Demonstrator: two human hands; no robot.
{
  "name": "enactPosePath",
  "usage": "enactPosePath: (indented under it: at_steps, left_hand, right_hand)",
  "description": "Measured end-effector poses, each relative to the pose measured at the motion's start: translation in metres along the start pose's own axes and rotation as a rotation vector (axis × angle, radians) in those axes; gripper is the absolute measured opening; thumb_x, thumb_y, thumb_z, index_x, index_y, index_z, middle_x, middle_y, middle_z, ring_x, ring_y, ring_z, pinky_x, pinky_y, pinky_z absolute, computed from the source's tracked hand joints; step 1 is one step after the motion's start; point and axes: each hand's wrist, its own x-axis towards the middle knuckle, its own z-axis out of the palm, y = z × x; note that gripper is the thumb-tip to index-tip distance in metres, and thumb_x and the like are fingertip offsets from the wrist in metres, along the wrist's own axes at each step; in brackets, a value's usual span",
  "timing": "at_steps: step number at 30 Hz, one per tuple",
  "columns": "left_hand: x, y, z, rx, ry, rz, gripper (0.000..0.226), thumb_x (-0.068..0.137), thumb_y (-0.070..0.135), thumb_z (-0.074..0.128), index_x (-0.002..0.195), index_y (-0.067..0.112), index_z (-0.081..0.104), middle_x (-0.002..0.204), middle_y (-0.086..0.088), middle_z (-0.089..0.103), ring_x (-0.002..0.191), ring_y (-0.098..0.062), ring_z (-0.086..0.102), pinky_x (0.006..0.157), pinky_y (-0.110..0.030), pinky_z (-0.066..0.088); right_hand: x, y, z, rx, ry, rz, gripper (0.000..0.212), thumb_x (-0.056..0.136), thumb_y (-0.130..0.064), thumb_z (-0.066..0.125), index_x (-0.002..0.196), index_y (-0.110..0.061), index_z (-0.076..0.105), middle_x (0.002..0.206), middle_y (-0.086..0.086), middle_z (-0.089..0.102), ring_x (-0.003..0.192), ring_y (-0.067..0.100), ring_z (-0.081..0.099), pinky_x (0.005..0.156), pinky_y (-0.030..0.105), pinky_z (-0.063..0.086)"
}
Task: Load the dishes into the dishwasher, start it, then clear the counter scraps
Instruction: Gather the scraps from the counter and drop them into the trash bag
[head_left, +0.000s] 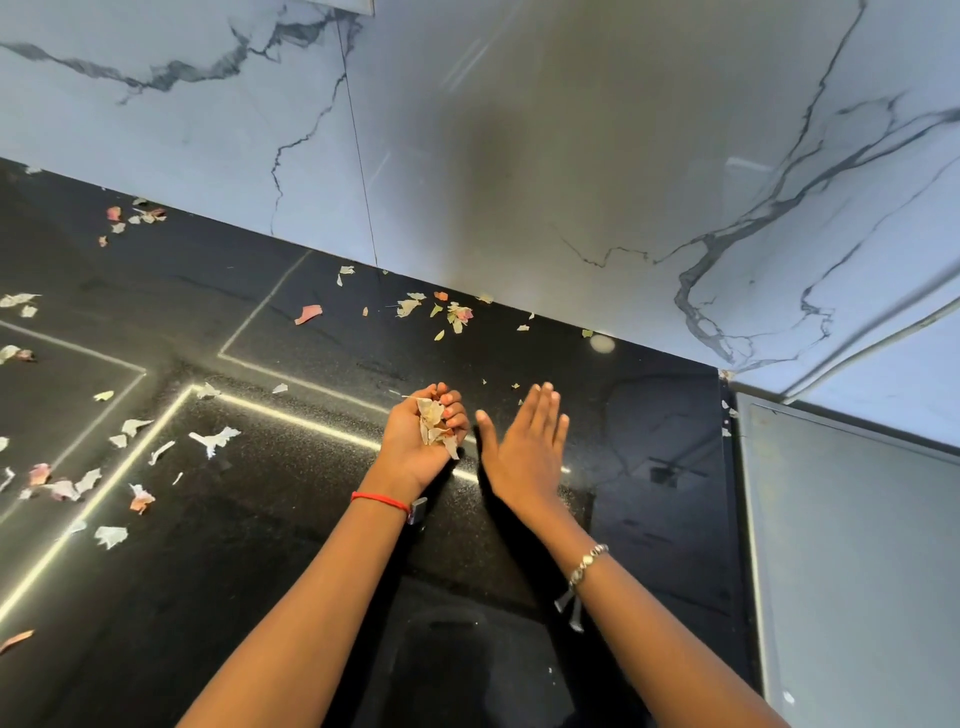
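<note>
Pale, papery white-and-pink peel scraps (213, 439) lie strewn over the black speckled stone surface (260, 571) with its thin bright inlaid lines; a crumpled handful (432, 426) of them sits in the left hand (410, 452), whose grip is cupped palm-up with the fingers curled round the bundle; the right hand (524, 447) hovers just beside it, its grip wide, fingers straight and together, holding nothing.

Nearly all the loose scraps lie leftward and forward of both hands; the nearest cluster (457, 314) lies ahead at the foot of the wall, a little nearer the left hand than the right; the wider scatter lies well apart to the left, and a far clump (140, 215) sits by the wall at the far left; only a few crumbs (514, 387) lie just beyond the fingertips. The pieces are flat flakes with no shared long axis, so a sweep with the palm's edge probably suits them better than a pinch; as the left grip is full, the free right hand would likely do the reaching, with the cupped hand as the catch.

White marble-veined wall tiles (519, 156) rise behind the surface; a pale grey flat panel (857, 545) stands at the right; no dishwasher or dishes show, so the scrap-clearing stage seems under way, with much left.
</note>
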Motion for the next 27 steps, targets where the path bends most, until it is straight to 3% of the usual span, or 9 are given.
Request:
enactPosePath:
  at_steps: [6, 8, 10, 12, 15, 17, 19, 22, 27]
  left_hand:
    - [-0.007, 0.011, -0.006, -0.006, -0.001, 0.031, 0.035, 0.100, 0.016, 0.031, 0.068, 0.012, 0.044, 0.054, -0.001, 0.042, 0.039, -0.010, 0.036, 0.041, -0.015, 0.030]
    - [-0.011, 0.016, -0.009, 0.016, 0.003, 0.059, 0.034, 0.100, 0.015, 0.030, 0.068, 0.012, 0.043, 0.054, 0.000, 0.042, 0.039, -0.009, 0.036, 0.042, -0.015, 0.029]
    - [-0.016, 0.021, -0.013, 0.017, 0.008, 0.070, 0.034, 0.099, 0.014, 0.030, 0.068, 0.012, 0.043, 0.054, 0.000, 0.042, 0.039, -0.009, 0.036, 0.043, -0.016, 0.029]
    - [-0.022, 0.027, -0.018, 0.000, 0.014, 0.092, 0.034, 0.099, 0.013, 0.030, 0.067, 0.012, 0.044, 0.054, -0.001, 0.043, 0.039, -0.010, 0.036, 0.041, -0.016, 0.030]
    - [-0.029, 0.035, -0.025, -0.012, 0.023, 0.118, 0.034, 0.099, 0.012, 0.031, 0.068, 0.012, 0.044, 0.055, -0.001, 0.043, 0.040, -0.010, 0.036, 0.041, -0.016, 0.032]
    - [-0.033, 0.037, -0.030, -0.006, 0.029, 0.121, 0.033, 0.099, 0.013, 0.030, 0.068, 0.012, 0.044, 0.055, 0.000, 0.043, 0.042, -0.010, 0.036, 0.043, -0.016, 0.032]
    - [-0.035, 0.038, -0.034, -0.009, 0.037, 0.117, 0.033, 0.099, 0.013, 0.031, 0.069, 0.012, 0.044, 0.056, 0.000, 0.043, 0.043, -0.009, 0.036, 0.043, -0.016, 0.032]
    - [-0.039, 0.038, -0.037, -0.015, 0.046, 0.120, 0.032, 0.099, 0.013, 0.032, 0.070, 0.011, 0.044, 0.056, -0.001, 0.043, 0.043, -0.009, 0.036, 0.043, -0.016, 0.032]
    - [-0.044, 0.037, -0.039, -0.009, 0.042, 0.124, 0.032, 0.099, 0.014, 0.031, 0.070, 0.012, 0.044, 0.056, 0.000, 0.042, 0.043, -0.009, 0.036, 0.045, -0.015, 0.031]
  right_hand:
    - [0.037, -0.030, 0.000, -0.008, -0.140, -0.224, 0.068, 0.099, -0.047, 0.020, 0.148, -0.006, -0.003, 0.157, 0.009, -0.012, 0.144, 0.018, -0.014, 0.115, 0.031, -0.011]
    - [0.038, -0.031, -0.004, 0.130, -0.212, -0.338, 0.058, 0.102, -0.039, 0.021, 0.149, -0.010, 0.005, 0.158, 0.003, -0.005, 0.145, 0.014, -0.008, 0.116, 0.027, -0.007]
    - [0.032, -0.028, -0.009, 0.379, -0.122, -0.341, 0.048, 0.103, -0.031, 0.023, 0.148, -0.015, 0.018, 0.157, -0.003, 0.008, 0.145, 0.010, 0.002, 0.116, 0.024, 0.000]
    - [0.022, -0.022, -0.011, 0.544, 0.094, -0.206, 0.045, 0.102, -0.025, 0.026, 0.145, -0.013, 0.027, 0.156, -0.001, 0.017, 0.145, 0.011, 0.010, 0.118, 0.028, 0.007]
    - [0.006, -0.012, 0.000, 0.283, 0.129, -0.030, 0.054, 0.102, -0.033, 0.021, 0.148, -0.005, 0.012, 0.158, 0.007, 0.006, 0.146, 0.016, -0.001, 0.119, 0.031, -0.002]
    - [-0.005, -0.012, 0.012, 0.062, 0.055, -0.008, 0.068, 0.099, -0.046, 0.016, 0.147, -0.003, -0.004, 0.157, 0.011, -0.010, 0.144, 0.019, -0.013, 0.117, 0.033, -0.011]
    - [-0.007, -0.020, 0.021, -0.010, 0.038, -0.035, 0.079, 0.095, -0.057, 0.015, 0.146, -0.002, -0.011, 0.155, 0.012, -0.017, 0.143, 0.021, -0.019, 0.114, 0.033, -0.016]
    - [0.006, -0.039, 0.023, -0.030, -0.017, -0.118, 0.086, 0.092, -0.063, 0.016, 0.145, -0.002, -0.014, 0.155, 0.012, -0.018, 0.143, 0.022, -0.019, 0.115, 0.033, -0.014]
    - [0.025, -0.056, 0.020, -0.047, -0.101, -0.297, 0.071, 0.098, -0.051, 0.022, 0.149, -0.009, -0.002, 0.157, 0.008, -0.010, 0.144, 0.019, -0.013, 0.116, 0.033, -0.009]
